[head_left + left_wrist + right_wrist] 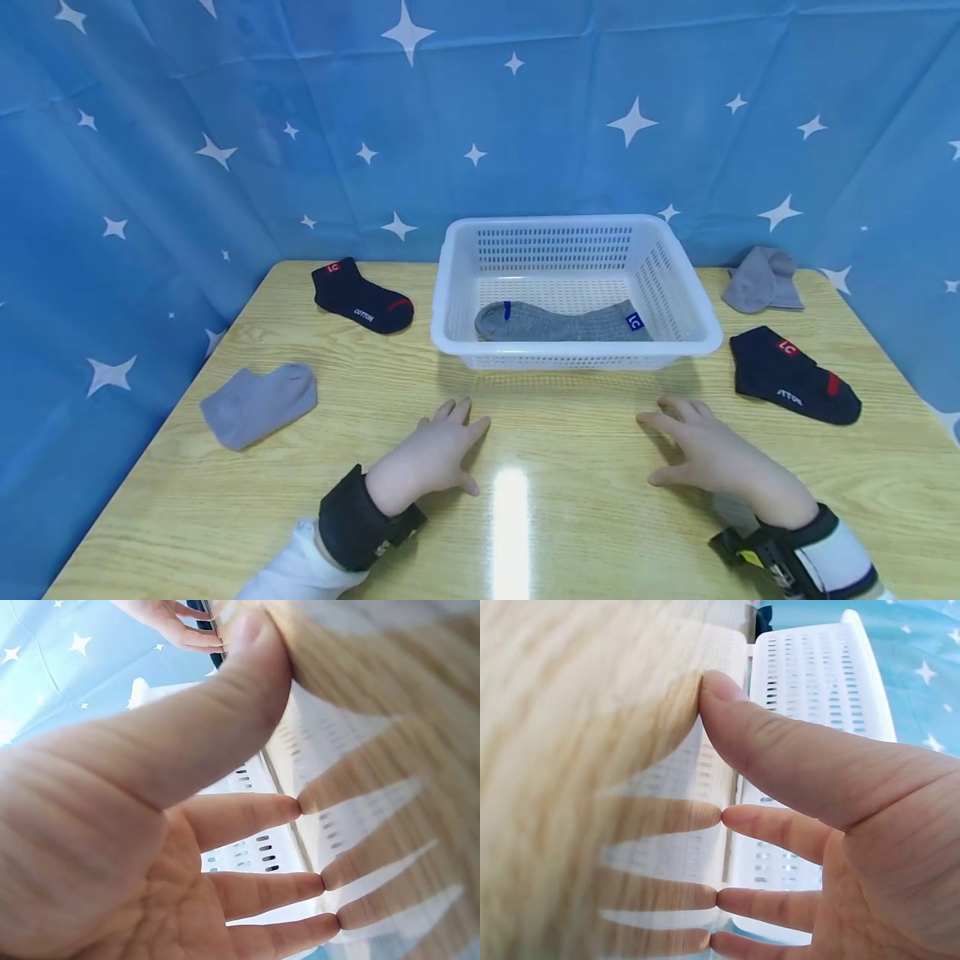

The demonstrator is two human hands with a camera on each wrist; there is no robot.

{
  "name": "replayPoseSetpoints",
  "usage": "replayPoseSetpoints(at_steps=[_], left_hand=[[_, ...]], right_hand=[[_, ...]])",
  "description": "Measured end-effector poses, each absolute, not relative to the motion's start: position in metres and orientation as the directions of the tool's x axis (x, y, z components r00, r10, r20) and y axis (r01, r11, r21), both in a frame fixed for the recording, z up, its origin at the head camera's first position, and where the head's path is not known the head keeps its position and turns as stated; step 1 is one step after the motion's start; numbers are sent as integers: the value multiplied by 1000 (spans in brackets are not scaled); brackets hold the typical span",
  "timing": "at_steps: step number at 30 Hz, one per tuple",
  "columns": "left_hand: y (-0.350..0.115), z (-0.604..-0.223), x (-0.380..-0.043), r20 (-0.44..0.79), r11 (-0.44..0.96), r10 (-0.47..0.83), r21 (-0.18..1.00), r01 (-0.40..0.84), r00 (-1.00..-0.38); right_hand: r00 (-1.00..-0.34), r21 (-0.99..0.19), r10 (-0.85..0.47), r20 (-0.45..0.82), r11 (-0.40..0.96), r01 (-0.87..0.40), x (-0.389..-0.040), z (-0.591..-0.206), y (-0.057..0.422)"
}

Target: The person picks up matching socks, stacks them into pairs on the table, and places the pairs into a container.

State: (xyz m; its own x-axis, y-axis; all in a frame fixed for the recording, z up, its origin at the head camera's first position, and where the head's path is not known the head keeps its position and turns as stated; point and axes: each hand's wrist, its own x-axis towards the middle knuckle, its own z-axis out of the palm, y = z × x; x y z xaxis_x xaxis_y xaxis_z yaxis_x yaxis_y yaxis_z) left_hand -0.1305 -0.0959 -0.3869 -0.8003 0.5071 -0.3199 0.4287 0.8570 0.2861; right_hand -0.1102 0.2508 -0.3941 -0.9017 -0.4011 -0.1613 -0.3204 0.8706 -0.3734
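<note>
My left hand (431, 454) touches the table with spread fingertips, in front of the basket's left corner. On the other side my right hand (701, 450) does the same, with nothing in its grasp. Between and beyond them stands a white plastic basket (577, 360), holding a long grey sock (558, 321) with blue marks. A black ankle sock (363, 297) lies left of the basket, and a light grey sock (258, 404) is nearer on that side. To the right are another black sock (791, 379) and a folded grey sock (762, 281).
The wooden table (585, 533) is glossy and reflects the fingers and a light. A blue curtain (525, 108) with white stars hangs right behind the basket and along the left and right sides. Each wrist wears a black strap (352, 521) with a camera.
</note>
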Motion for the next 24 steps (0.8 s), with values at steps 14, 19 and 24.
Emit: replayPoseSetpoints(at_steps=[14, 19, 24], left_hand=[[-96, -383, -127, -337, 863, 497, 292, 413, -800], [-95, -383, -129, -339, 863, 496, 293, 411, -799], [-95, -384, -129, -340, 866, 492, 286, 410, -802]], right_hand=[[-894, -401, -432, -118, 844, -355, -115, -396, 256], [-906, -430, -422, -40, 825, -366, -126, -391, 276], [-961, -401, -277, -8, 881, -251, -140, -384, 303]])
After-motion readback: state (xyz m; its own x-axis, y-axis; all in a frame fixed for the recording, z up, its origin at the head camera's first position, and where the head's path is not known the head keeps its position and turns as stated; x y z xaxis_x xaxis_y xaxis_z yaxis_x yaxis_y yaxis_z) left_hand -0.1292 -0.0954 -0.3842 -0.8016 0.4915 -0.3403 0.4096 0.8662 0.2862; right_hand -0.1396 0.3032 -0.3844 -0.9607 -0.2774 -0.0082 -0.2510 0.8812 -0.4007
